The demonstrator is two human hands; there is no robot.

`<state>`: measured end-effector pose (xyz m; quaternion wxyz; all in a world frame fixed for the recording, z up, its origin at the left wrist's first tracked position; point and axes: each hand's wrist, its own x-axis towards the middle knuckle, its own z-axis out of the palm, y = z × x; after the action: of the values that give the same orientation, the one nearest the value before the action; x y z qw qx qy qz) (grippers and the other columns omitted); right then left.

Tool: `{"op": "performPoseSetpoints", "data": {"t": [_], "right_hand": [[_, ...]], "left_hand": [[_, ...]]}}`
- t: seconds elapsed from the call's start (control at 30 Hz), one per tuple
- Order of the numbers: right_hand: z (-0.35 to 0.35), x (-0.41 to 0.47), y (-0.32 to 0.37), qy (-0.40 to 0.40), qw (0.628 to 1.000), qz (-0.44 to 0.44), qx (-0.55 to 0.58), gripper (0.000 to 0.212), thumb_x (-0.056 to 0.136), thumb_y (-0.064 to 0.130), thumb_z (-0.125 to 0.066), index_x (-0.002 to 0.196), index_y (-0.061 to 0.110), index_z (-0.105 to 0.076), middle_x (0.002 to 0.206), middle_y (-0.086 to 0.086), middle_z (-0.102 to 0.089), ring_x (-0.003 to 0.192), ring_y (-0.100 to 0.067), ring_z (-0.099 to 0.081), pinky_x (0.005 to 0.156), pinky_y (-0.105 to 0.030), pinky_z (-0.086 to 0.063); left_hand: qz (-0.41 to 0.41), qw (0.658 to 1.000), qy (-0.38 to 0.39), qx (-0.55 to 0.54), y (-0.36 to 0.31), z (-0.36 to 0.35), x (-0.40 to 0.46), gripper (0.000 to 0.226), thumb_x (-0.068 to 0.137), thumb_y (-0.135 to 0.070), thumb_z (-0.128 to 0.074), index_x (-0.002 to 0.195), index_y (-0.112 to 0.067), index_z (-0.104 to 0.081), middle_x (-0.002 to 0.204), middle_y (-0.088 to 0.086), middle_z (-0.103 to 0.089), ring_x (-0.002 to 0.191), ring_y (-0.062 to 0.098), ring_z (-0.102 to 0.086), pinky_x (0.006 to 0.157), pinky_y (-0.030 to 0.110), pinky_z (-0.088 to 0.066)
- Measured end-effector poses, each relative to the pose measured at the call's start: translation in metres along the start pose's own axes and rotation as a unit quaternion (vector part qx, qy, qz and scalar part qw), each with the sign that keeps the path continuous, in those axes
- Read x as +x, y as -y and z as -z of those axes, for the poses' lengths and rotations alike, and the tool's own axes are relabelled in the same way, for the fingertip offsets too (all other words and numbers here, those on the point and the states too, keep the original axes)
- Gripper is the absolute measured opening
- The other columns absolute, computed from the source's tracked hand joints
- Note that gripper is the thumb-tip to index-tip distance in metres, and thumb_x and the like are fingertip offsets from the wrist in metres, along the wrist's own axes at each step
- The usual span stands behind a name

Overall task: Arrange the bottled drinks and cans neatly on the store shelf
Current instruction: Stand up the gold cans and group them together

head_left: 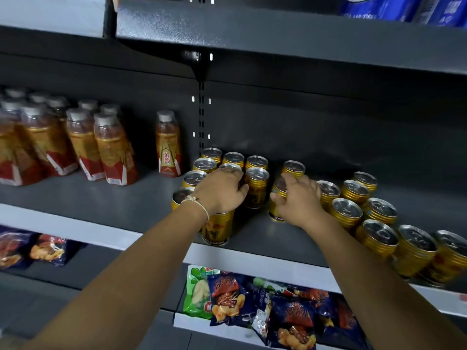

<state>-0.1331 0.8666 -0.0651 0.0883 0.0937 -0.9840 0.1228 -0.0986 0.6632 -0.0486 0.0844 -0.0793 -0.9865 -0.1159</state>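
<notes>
Now both hands work among gold cans on the dark grey shelf (126,198). The left hand (219,192) lies over the top of a can at the front of the left group of cans (222,168), fingers curled down around it, with a thin string bracelet (199,204) on the wrist. That front can (218,228) stands upright near the shelf's front edge, and the others of its group stand close together in rows behind it, toward the back wall. The right hand (298,198) grips a single can (278,200) from above, fingers wrapped round its top; this can stands alone between the left group and a looser spread of cans on the right (374,223), which runs from the back of the shelf out to the front edge at the far right. One lone bottle (168,145) with an orange and red label stands upright just left of the cans, and a cluster of the same bottles (75,142) stands well apart from it, further left. Below, snack bags (265,304) lie on the lower shelf, and blue packs (404,7) sit on the shelf above.
</notes>
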Motion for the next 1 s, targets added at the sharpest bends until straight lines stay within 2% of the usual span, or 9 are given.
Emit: {"op": "performPoseSetpoints", "data": {"t": [0.13,0.3,0.47,0.53,0.6,0.67,0.83,1.0], "right_hand": [[-0.002,-0.016,0.01,-0.013,0.999,0.025,0.047,0.068,0.094,0.048,-0.058,0.152,0.025,-0.031,0.142,-0.016,-0.042,0.134,-0.04,-0.038,0.114,-0.047,-0.025],[-0.01,-0.029,0.02,-0.023,0.988,0.051,0.145,0.071,0.093,0.046,-0.063,0.153,0.025,-0.032,0.14,-0.01,-0.04,0.127,-0.033,-0.048,0.102,-0.043,-0.047],[-0.018,-0.035,0.024,-0.068,0.97,0.051,0.227,0.075,0.085,0.047,-0.074,0.149,0.024,-0.04,0.139,-0.007,-0.048,0.127,-0.027,-0.05,0.099,-0.036,-0.043],[-0.025,-0.039,0.017,-0.05,0.959,0.045,0.277,0.079,0.081,0.043,-0.079,0.148,0.025,-0.04,0.141,-0.003,-0.05,0.13,-0.022,-0.047,0.103,-0.035,-0.042],[-0.033,-0.045,0.011,0.009,0.929,0.017,0.369,0.084,0.08,0.028,-0.083,0.15,0.026,-0.036,0.145,0.0,-0.05,0.134,-0.019,-0.047,0.111,-0.041,-0.042],[-0.042,-0.05,0.008,0.059,0.9,-0.013,0.432,0.086,0.08,0.012,-0.083,0.15,0.027,-0.036,0.147,0.002,-0.051,0.134,-0.017,-0.051,0.112,-0.041,-0.044],[-0.051,-0.046,0.014,0.063,0.899,-0.027,0.432,0.069,0.081,0.011,-0.081,0.141,0.02,-0.049,0.137,0.002,-0.061,0.125,-0.015,-0.059,0.108,-0.043,-0.048],[-0.062,-0.045,0.025,0.037,0.912,-0.03,0.407,0.059,0.081,0.019,-0.083,0.132,0.025,-0.053,0.117,0.012,-0.063,0.114,-0.013,-0.062,0.097,-0.03,-0.05]], "left_hand": [[0.01,1.0,-0.009,-0.02,0.0,-0.001,-0.001,0.046,0.098,-0.037,-0.042,0.132,-0.008,-0.051,0.138,0.014,-0.053,0.128,0.029,-0.046,0.104,0.041,-0.041],[0.004,0.999,-0.018,-0.036,0.001,0.0,-0.003,0.039,0.093,-0.024,-0.044,0.128,-0.008,-0.053,0.132,0.014,-0.057,0.122,0.03,-0.05,0.099,0.043,-0.045],[0.023,0.996,-0.074,-0.046,0.0,-0.001,-0.007,0.034,0.088,-0.018,-0.046,0.117,-0.006,-0.06,0.115,0.015,-0.064,0.107,0.034,-0.057,0.085,0.041,-0.05],[0.032,0.996,-0.078,-0.035,0.001,0.0,-0.007,0.03,0.085,-0.019,-0.049,0.109,-0.007,-0.062,0.108,0.014,-0.063,0.101,0.034,-0.058,0.079,0.039,-0.051],[0.037,0.997,-0.069,-0.023,0.001,0.001,-0.005,0.023,0.084,-0.021,-0.05,0.101,-0.008,-0.061,0.103,0.012,-0.063,0.094,0.032,-0.058,0.071,0.036,-0.048],[0.037,0.997,-0.063,-0.015,0.002,0.0,-0.003,0.02,0.085,-0.022,-0.049,0.097,-0.009,-0.06,0.1,0.012,-0.062,0.088,0.029,-0.057,0.066,0.033,-0.043],[0.028,0.997,-0.065,-0.016,0.004,-0.002,0.0,0.01,0.085,-0.021,-0.049,0.086,-0.012,-0.052,0.095,0.012,-0.06,0.078,0.023,-0.049,0.063,0.032,-0.037],[0.02,0.997,-0.072,-0.017,0.005,-0.004,0.002,0.008,0.083,-0.019,-0.049,0.084,-0.011,-0.051,0.098,0.013,-0.059,0.08,0.023,-0.045,0.065,0.032,-0.035]]}}
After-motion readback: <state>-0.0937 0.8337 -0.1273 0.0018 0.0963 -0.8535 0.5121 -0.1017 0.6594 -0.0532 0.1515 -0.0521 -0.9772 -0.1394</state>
